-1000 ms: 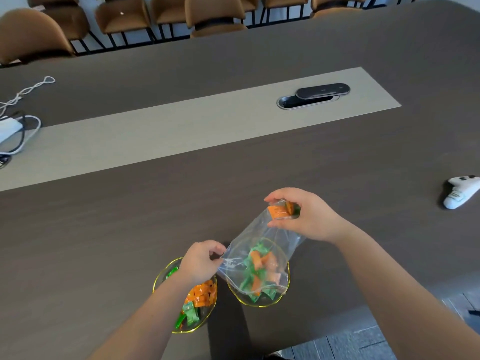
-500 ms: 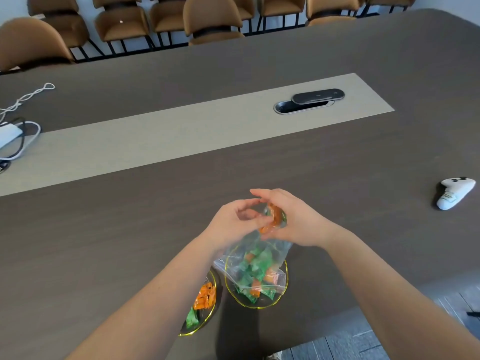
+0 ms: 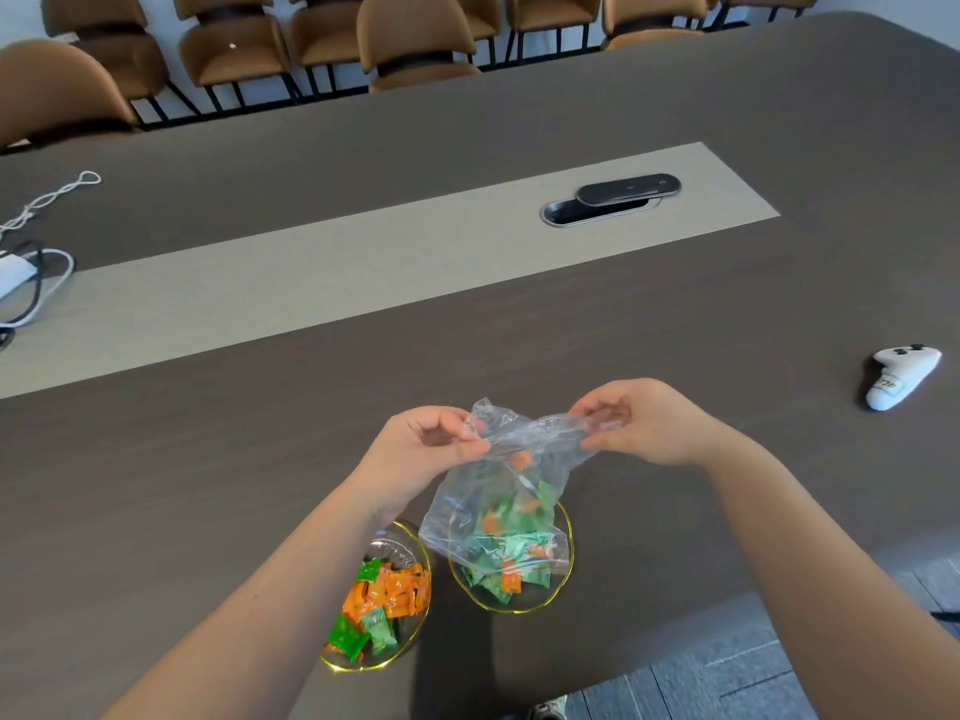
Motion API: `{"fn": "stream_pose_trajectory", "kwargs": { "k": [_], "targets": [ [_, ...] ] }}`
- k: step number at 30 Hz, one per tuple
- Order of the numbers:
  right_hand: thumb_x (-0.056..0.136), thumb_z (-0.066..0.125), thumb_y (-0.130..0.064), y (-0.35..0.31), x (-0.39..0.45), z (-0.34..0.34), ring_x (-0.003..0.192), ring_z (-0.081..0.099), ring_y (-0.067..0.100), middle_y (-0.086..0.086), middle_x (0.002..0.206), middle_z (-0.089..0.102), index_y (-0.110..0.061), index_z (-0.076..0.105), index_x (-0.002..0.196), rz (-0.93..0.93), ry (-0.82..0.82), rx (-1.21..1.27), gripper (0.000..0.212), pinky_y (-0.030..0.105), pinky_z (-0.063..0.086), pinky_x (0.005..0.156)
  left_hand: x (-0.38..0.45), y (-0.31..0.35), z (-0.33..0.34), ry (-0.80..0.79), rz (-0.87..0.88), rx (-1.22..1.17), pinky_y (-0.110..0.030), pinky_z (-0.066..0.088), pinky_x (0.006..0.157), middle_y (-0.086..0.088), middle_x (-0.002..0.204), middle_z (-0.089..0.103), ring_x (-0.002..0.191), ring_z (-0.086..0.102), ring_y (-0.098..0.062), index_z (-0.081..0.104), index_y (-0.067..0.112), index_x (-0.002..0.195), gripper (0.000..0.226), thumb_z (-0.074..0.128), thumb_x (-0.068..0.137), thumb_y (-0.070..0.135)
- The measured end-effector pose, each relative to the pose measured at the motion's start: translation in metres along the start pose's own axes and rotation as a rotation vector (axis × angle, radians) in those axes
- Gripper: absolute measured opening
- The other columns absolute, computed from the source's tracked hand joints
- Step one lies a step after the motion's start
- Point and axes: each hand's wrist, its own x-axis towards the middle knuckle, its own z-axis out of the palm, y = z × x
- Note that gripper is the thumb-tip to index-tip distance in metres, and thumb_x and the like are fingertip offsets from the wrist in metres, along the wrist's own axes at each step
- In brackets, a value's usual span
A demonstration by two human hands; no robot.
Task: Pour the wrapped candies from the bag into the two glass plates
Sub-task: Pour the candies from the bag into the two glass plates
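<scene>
**Holding a limp bag by its upper edge above the right plate**

Viewing from the head camera, the only view, both hands pinched the crumpled upper edge of the thin, clear plastic bag (image 3: 501, 491). The left hand (image 3: 434, 441) was closed on the film at one end, the right hand (image 3: 631, 423) closed on it at the other, and the edge stretched between them. Below the two grips the bag hung slack, its lower end draped over the yellow-rimmed round glass plate on the right (image 3: 563, 582). The green and orange wrapped candies (image 3: 506, 550) showed through the film there; whether any were inside the bag could not be told. Below the left grip, just beside the first plate, sat the second yellow-rimmed glass plate (image 3: 415, 543), also filled with sweets.

By my judgement the bag was very light, soft and slippery, with no stiffness, so it would collapse unless pinched at two points. The glass plates looked fragile and could slide on the smooth dark brown table (image 3: 260, 433); tugging should stay gentle.
</scene>
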Motion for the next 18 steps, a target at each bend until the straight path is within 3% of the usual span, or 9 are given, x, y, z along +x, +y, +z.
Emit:
{"fn": "stream_pose_trajectory", "kwargs": {
  "k": [4, 9, 13, 18],
  "targets": [
    [0.073, 0.077, -0.012, -0.004, -0.004, -0.004, 0.064, 0.059, -0.007, -0.004, 0.077, 0.068, -0.022, 0.067, 0.073, -0.018, 0.082, -0.016, 0.013, 0.005, 0.045, 0.064, -0.002, 0.006, -0.002, -0.021, 0.002, -0.001, -0.020, 0.055, 0.072, 0.001, 0.075, 0.075, 0.077, 0.070, -0.009, 0.058, 0.008, 0.064, 0.022, 0.072, 0.067, -0.008],
    [0.072, 0.078, -0.010, -0.015, -0.013, -0.008, 0.067, 0.059, 0.000, -0.007, 0.074, 0.066, -0.017, 0.067, 0.073, -0.051, 0.081, 0.142, 0.013, 0.012, 0.048, 0.069, -0.008, 0.017, -0.005, -0.003, 0.022, -0.010, -0.020, 0.053, 0.067, 0.004, 0.063, 0.069, 0.064, 0.064, -0.008, 0.055, 0.011, 0.069, 0.026, 0.072, 0.066, -0.008],
    [0.070, 0.079, -0.005, -0.024, -0.020, -0.014, 0.075, 0.066, 0.005, -0.006, 0.077, 0.072, -0.018, 0.072, 0.079, -0.055, -0.021, 0.200, 0.017, 0.019, 0.053, 0.075, -0.016, 0.027, -0.008, -0.011, 0.019, 0.008, -0.019, 0.053, 0.069, 0.008, 0.060, 0.063, 0.062, 0.060, -0.007, 0.067, 0.012, 0.087, 0.030, 0.073, 0.065, -0.008],
    [0.071, 0.078, -0.002, -0.036, -0.029, -0.019, 0.082, 0.068, 0.015, 0.013, 0.092, 0.074, -0.014, 0.075, 0.085, -0.088, -0.069, 0.232, 0.019, 0.031, 0.056, 0.083, -0.026, 0.038, -0.013, 0.025, 0.022, 0.044, -0.021, 0.053, 0.073, 0.004, 0.064, 0.072, 0.066, 0.064, -0.008, 0.073, 0.014, 0.067, 0.014, 0.078, 0.062, 0.002]
  ]
}}
